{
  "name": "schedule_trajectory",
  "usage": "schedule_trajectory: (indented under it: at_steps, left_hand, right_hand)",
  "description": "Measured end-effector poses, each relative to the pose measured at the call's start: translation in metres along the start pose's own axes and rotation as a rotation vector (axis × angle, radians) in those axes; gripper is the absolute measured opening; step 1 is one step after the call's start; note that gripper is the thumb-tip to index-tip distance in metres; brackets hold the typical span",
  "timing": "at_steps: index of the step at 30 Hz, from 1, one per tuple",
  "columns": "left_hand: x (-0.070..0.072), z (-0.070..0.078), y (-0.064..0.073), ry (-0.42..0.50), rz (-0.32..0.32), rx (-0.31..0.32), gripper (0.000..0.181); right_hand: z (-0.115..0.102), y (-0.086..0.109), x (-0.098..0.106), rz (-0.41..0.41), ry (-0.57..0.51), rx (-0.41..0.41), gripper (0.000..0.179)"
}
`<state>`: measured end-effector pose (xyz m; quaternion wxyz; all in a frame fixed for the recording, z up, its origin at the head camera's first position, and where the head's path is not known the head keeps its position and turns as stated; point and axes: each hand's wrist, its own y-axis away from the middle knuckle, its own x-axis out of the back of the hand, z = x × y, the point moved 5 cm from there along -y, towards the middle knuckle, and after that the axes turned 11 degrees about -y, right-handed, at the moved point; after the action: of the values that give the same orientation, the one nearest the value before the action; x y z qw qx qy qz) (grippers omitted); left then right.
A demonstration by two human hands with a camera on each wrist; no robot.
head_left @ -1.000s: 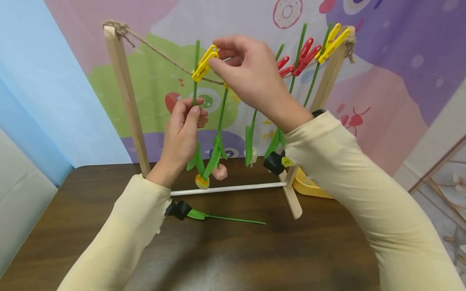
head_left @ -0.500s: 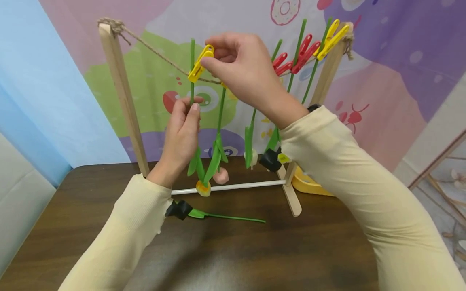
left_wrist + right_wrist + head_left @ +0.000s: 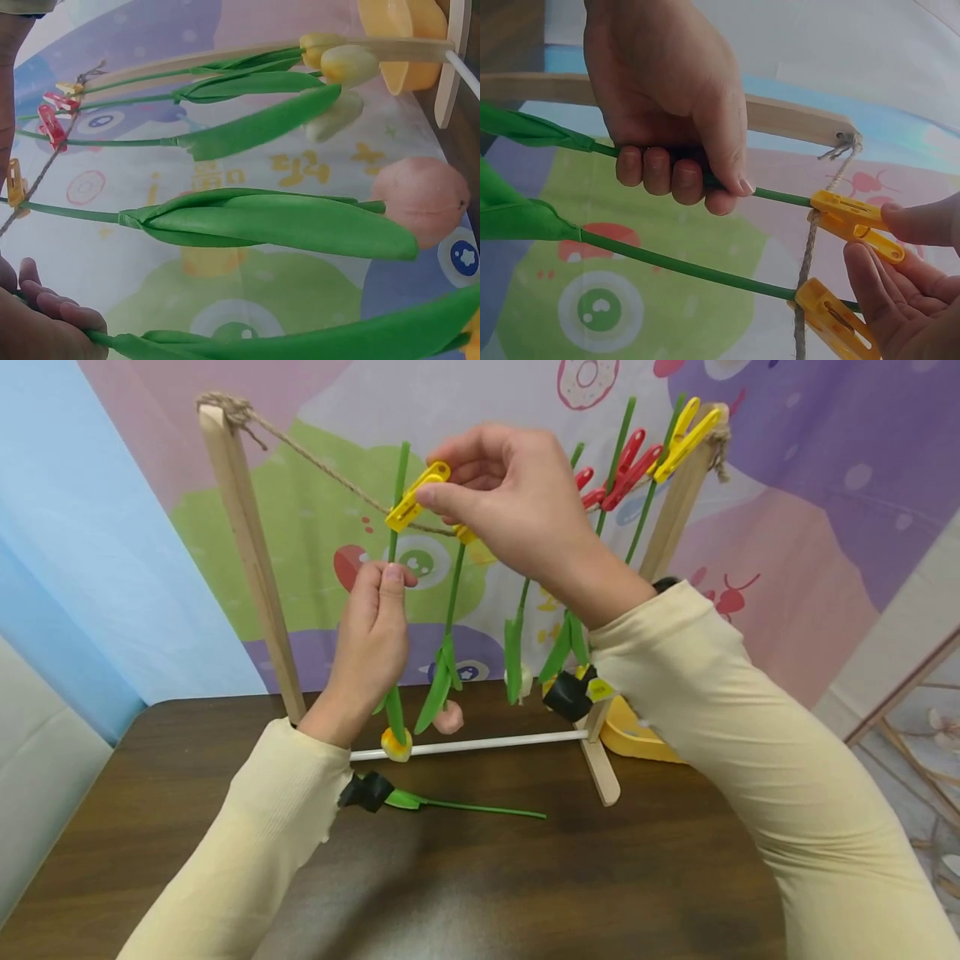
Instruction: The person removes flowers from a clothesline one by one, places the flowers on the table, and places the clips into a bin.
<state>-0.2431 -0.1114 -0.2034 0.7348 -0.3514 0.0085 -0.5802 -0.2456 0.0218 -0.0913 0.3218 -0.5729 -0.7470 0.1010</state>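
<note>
My left hand (image 3: 372, 631) grips the green stem of an artificial tulip hanging head down, its yellow-orange bloom (image 3: 396, 744) low near the white bar. In the right wrist view its fingers curl round that stem below the twine (image 3: 808, 247). With thumb and fingers, my right hand (image 3: 517, 497) pinches the handle end of a yellow clothespin (image 3: 408, 503), whose nose is at the twine and the stem's upper part. Beside it, a second yellow clothespin (image 3: 832, 322) holds the stem of a pink tulip (image 3: 420, 202) on the twine.
Twine runs between two wooden posts (image 3: 251, 552). Further right, red clothespins (image 3: 628, 472) and a yellow one (image 3: 684, 443) hold more tulips. Another green stem (image 3: 480, 810) lies on the brown table (image 3: 450, 893). A yellow container (image 3: 637, 735) stands behind the right foot (image 3: 602, 772).
The yellow-orange bloom has swung left, away from the pink one. My left thumb has shifted on the stem. The pinched clothespin has tilted flatter, still at the twine.
</note>
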Motion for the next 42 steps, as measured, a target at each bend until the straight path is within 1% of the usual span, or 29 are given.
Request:
schedule_trajectory:
  at_steps: [3, 7, 11, 14, 17, 23, 27, 30, 33, 39, 42]
  left_hand:
    - [0.001, 0.0, 0.0, -0.009, 0.0, -0.004, 0.031]
    - [0.003, -0.001, 0.001, 0.002, 0.006, -0.003, 0.031]
    - [0.004, -0.004, 0.002, 0.008, 0.017, 0.005, 0.031]
    - [0.005, -0.007, 0.003, -0.006, 0.021, 0.009, 0.031]
    - [0.006, -0.009, 0.005, -0.024, 0.026, 0.016, 0.031]
    - [0.01, -0.013, 0.01, -0.09, 0.028, 0.021, 0.033]
    - [0.01, -0.014, 0.014, -0.127, 0.007, -0.007, 0.033]
    - [0.009, -0.014, 0.017, -0.176, -0.019, -0.028, 0.032]
    - [0.007, -0.012, 0.021, -0.233, -0.039, -0.051, 0.031]
    - [0.001, -0.009, 0.032, -0.346, -0.051, -0.17, 0.029]
    - [-0.001, -0.009, 0.038, -0.41, -0.052, -0.217, 0.03]
  right_hand:
    - [0.0, 0.001, 0.001, 0.001, -0.027, 0.004, 0.022]
    - [0.0, 0.002, 0.004, 0.005, -0.047, 0.012, 0.018]
    - [-0.001, 0.002, 0.008, 0.036, -0.093, 0.0, 0.015]
    - [-0.001, 0.003, 0.011, 0.064, -0.145, 0.01, 0.015]
    - [-0.001, 0.003, 0.015, 0.091, -0.206, 0.046, 0.015]
    - [-0.001, 0.004, 0.026, 0.15, -0.385, 0.117, 0.014]
    - [0.004, 0.01, 0.035, 0.188, -0.508, 0.099, 0.015]
    - [0.01, 0.016, 0.039, 0.209, -0.54, 0.058, 0.019]
    - [0.016, 0.024, 0.041, 0.212, -0.555, 0.024, 0.023]
    - [0.029, 0.036, 0.043, 0.224, -0.669, -0.025, 0.026]
    - [0.035, 0.042, 0.044, 0.222, -0.693, -0.034, 0.026]
